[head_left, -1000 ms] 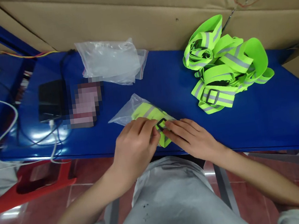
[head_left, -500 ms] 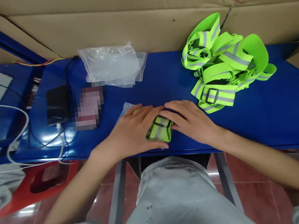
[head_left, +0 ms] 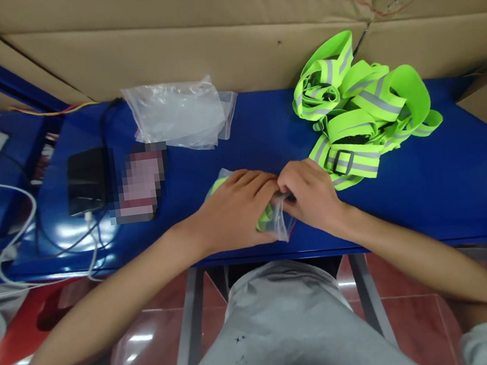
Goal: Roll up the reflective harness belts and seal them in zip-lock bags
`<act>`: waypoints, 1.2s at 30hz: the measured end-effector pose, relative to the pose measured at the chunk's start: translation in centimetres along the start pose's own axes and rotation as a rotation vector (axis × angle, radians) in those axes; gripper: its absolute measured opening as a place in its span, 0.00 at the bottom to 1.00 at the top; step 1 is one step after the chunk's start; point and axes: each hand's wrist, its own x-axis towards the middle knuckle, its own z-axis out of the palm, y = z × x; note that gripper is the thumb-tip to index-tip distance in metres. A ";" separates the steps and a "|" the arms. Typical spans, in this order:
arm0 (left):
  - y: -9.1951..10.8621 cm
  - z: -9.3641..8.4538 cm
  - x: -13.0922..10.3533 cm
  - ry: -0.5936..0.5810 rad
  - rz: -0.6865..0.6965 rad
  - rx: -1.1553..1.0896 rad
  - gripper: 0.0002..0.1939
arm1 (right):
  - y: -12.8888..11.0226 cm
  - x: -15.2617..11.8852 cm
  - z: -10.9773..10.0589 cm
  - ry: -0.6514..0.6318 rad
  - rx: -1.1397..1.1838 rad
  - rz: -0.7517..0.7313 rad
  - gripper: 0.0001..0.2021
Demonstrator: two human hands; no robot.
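A clear zip-lock plastic bag (head_left: 281, 220) lies near the table's front edge with a folded lime-green reflective strap (head_left: 264, 219) inside. My left hand (head_left: 235, 210) is curled over the bag and strap, covering most of both; some green shows beyond its knuckles. At the bag's right end, my right hand (head_left: 313, 194) is closed in a pinch on the open-looking plastic edge, its fingertips close to those of my left hand. A loose pile of lime-green reflective straps (head_left: 382, 103) with grey stripes and a black buckle lies just behind my right hand.
Flat clear bags (head_left: 179, 113) are stacked at the back. To the left lie a black power bank (head_left: 86, 181) with a white cable, and a pixelated phone (head_left: 139, 183). A cardboard wall (head_left: 164, 44) stands behind the blue table (head_left: 440, 194).
The strap has slid left, further under my left hand. My right hand has gone from resting at the strap to pinching the bag's end, where clear plastic now shows.
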 end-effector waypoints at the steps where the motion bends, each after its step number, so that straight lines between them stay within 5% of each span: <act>1: 0.4 -0.5 0.6 0.052 -0.024 -0.061 0.34 | 0.2 0.3 -0.7 0.011 0.074 0.057 0.07; 4: 1.2 -2.1 2.1 0.134 -0.095 -0.431 0.35 | 1.1 1.6 -4.1 -0.019 0.445 0.253 0.08; 7: 1.0 -2.4 2.8 0.192 -0.134 -1.070 0.36 | 2.0 2.7 -7.6 -0.144 0.923 0.388 0.30; 10: -0.2 -1.0 3.1 0.234 -0.205 -1.448 0.40 | 2.6 3.1 -8.0 -0.085 0.981 0.450 0.27; 14: -2.0 0.7 3.2 0.279 -0.248 -1.369 0.46 | 3.0 2.8 -5.1 0.046 1.027 0.622 0.16; 18: -2.5 0.6 2.9 0.302 -0.458 -1.325 0.28 | 3.8 2.3 -3.9 -0.054 1.200 0.815 0.19; 22: -2.5 0.6 2.3 0.152 -0.585 -1.540 0.17 | 4.5 1.9 -4.4 -0.237 1.241 1.013 0.20; 25: -2.7 1.0 1.9 0.125 -0.577 -1.607 0.18 | 4.4 1.9 -4.5 -0.285 1.177 0.987 0.13; 36: -2.7 0.7 1.6 0.166 -0.445 -1.740 0.18 | 3.8 2.0 -5.2 -0.048 0.891 0.887 0.09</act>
